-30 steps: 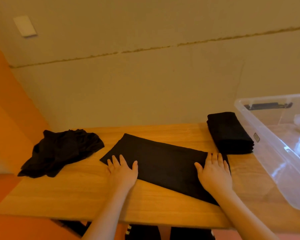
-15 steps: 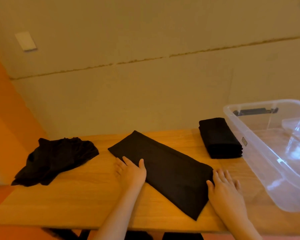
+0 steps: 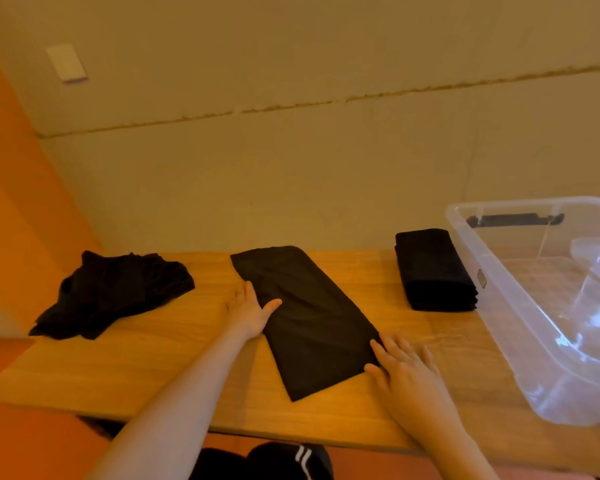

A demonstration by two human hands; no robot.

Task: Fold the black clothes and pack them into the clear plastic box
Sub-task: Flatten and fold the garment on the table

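A flat folded black cloth (image 3: 305,317) lies diagonally at the middle of the wooden table (image 3: 174,368). The left hand (image 3: 248,311) and the right hand (image 3: 404,367) touch its edges with straight fingers. A folded stack (image 3: 432,270) sits right, touching the clear plastic box (image 3: 520,306). A crumpled pile (image 3: 113,292) lies far left.

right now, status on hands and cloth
Left hand and right hand open, flat at cloth edges. Cloth half folded on table. Box empty, path clear.
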